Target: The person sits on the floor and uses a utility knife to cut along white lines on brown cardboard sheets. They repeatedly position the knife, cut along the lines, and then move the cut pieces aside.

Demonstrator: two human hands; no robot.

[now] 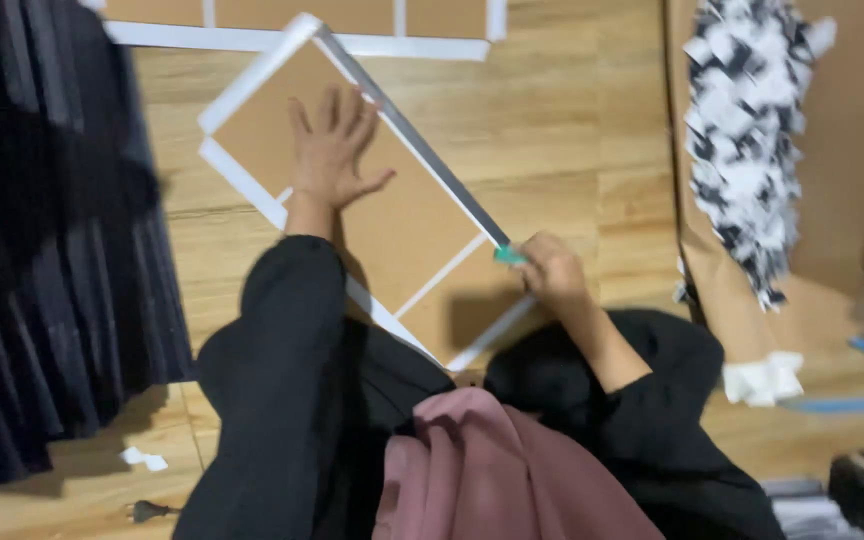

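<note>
Cardboard (392,215): flat on my floor, white-taped edges.
Left hand (330,150): spread wide, pressing it.
Right hand (550,270): closed around green tool (508,256) at its edge.

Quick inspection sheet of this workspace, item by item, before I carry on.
Surface: wooden floor, boards laid across it.
Job's things: brown cardboard panel edged with white strips; small teal tool at its right edge.
Clutter: heap of black-and-white scraps on cardboard at right; white scraps and; blue strips.
Hands: left hand flat, fingers spread on the panel; right hand closed on the teal tool.
Cables: dark plug at bottom left.
Surroundings: dark pleated fabric at left; second panel at top.
</note>
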